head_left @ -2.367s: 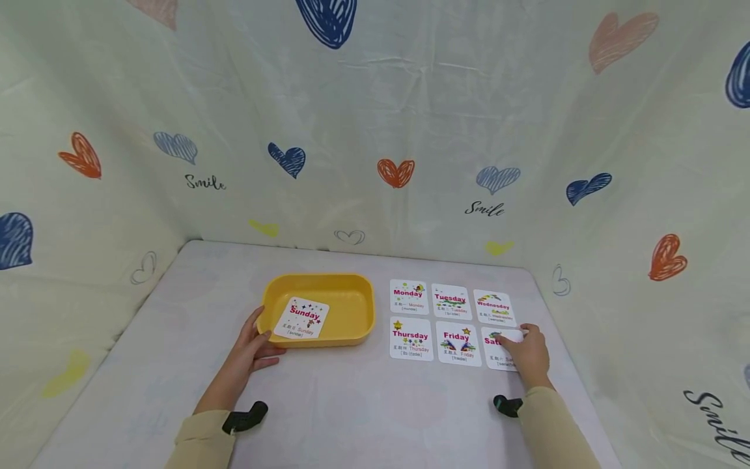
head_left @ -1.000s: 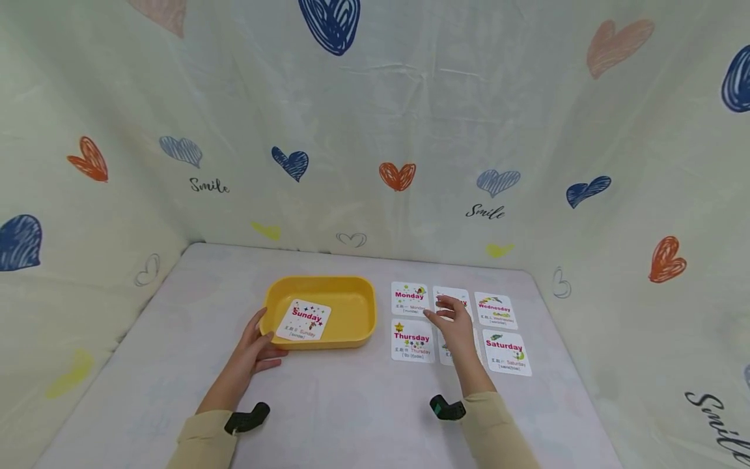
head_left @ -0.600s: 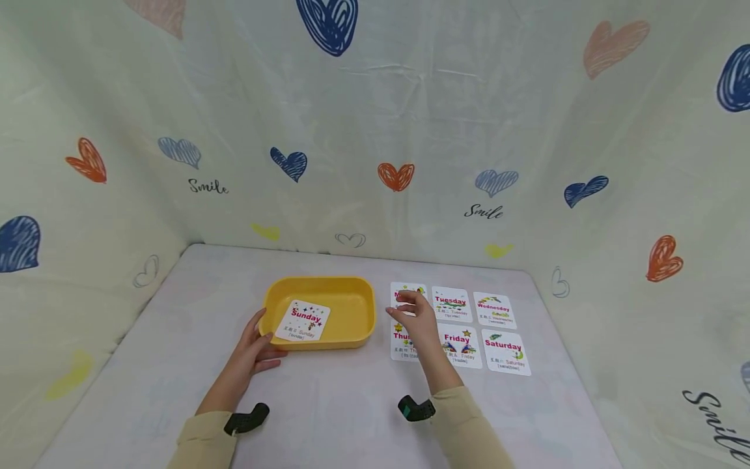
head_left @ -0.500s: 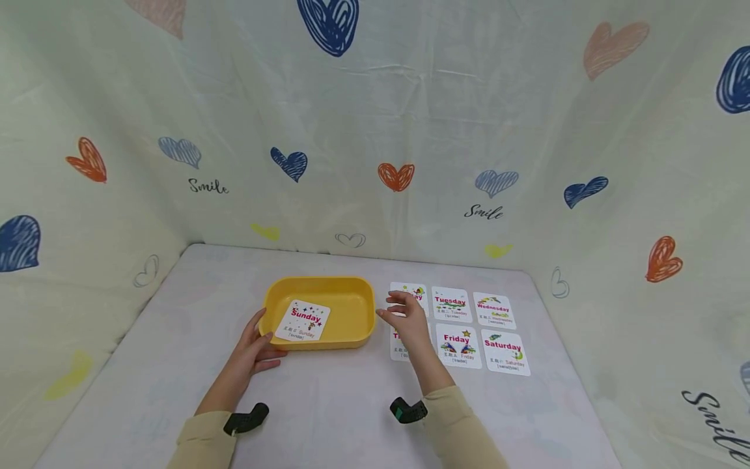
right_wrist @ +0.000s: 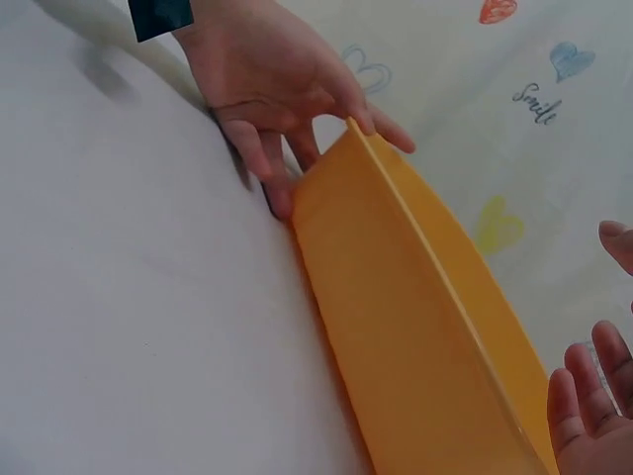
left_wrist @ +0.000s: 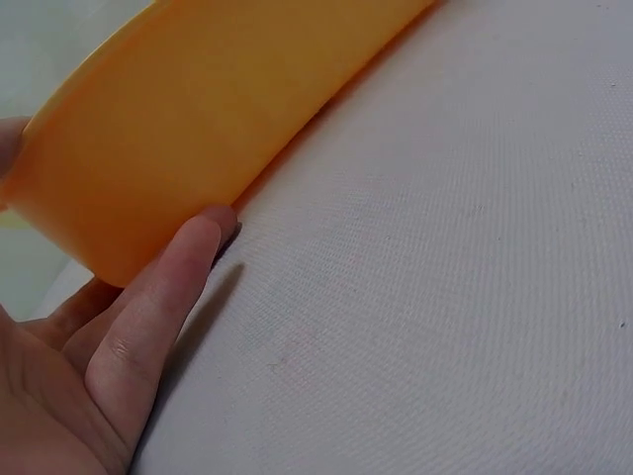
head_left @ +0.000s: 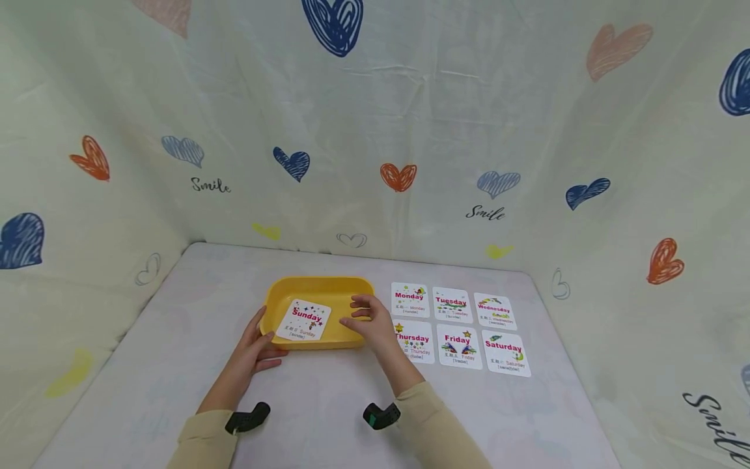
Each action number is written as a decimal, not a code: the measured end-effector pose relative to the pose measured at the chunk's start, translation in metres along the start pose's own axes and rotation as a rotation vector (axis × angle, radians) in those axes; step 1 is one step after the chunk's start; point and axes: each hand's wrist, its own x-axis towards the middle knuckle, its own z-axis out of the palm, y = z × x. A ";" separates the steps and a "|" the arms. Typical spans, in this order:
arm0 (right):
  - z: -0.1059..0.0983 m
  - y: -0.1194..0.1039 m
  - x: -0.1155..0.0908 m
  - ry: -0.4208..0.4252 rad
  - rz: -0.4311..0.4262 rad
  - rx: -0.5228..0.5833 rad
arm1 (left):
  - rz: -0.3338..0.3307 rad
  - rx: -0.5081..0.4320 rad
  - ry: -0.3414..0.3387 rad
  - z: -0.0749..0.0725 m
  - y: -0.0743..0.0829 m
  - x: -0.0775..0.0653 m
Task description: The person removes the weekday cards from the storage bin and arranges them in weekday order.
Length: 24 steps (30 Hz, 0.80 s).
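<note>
A yellow tray stands on the white table, and a Sunday card lies tilted in its left half. My left hand grips the tray's near left corner. The right wrist view shows that hand's thumb at the rim and its fingers low against the outer wall. Over the right end of the tray hovers my right hand, fingers loosely bent and apart, holding nothing. In the left wrist view, fingers press the tray's lower edge.
Right of the tray, two rows of cards lie face up: Monday, Tuesday and Wednesday behind, Thursday, Friday and Saturday in front. A heart-printed curtain borders the table behind and at both sides.
My right hand has let go of the Saturday card and moved left across the cards to above the tray. The Saturday card stays in the front row. My left hand keeps its hold.
</note>
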 end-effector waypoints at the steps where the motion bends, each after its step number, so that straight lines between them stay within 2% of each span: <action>1: 0.003 0.001 0.001 -0.008 -0.001 -0.003 | 0.001 0.002 0.002 0.000 0.000 0.000; 6: 0.016 0.005 0.005 -0.047 -0.023 -0.028 | 0.009 -0.001 0.008 0.000 0.001 -0.001; 12: 0.028 0.009 0.011 -0.053 -0.020 -0.071 | 0.000 -0.015 0.016 0.001 0.001 0.000; 17: 0.033 0.009 0.017 -0.083 -0.011 -0.153 | 0.010 -0.030 0.031 0.003 0.001 0.002; 24: 0.036 0.011 0.029 -0.143 0.055 -0.253 | 0.005 -0.026 0.026 0.004 0.000 0.002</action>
